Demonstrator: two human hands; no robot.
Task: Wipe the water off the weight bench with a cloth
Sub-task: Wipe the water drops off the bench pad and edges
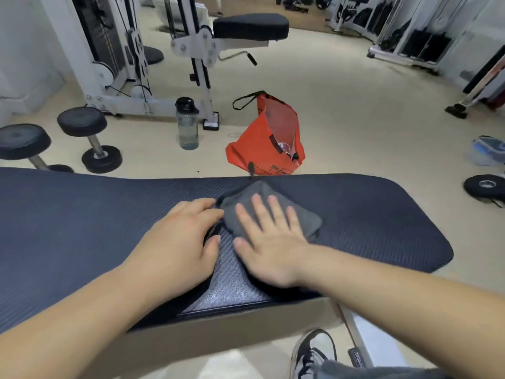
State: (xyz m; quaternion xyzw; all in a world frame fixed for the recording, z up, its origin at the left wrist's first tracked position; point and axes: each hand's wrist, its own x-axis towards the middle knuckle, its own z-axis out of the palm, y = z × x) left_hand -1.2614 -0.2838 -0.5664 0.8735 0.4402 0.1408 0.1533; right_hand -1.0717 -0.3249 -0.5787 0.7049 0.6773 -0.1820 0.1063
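The dark padded weight bench (369, 214) runs across the view from left to right. On its middle lies a folded grey cloth (306, 220). My right hand (270, 242) lies flat on the cloth with its fingers straight and spread. My left hand (180, 236) rests on the pad beside the cloth's left edge; its fingertips touch that edge, and whether they pinch it is hidden. No water shows on the textured pad at this size.
Beyond the bench on the floor stand an orange bag (265, 138), a clear water bottle (187, 124) and two dumbbells (90, 138). A weight plate (485, 187) lies at the right. A cable machine (131, 58) is behind. My shoe (314, 351) is below the bench.
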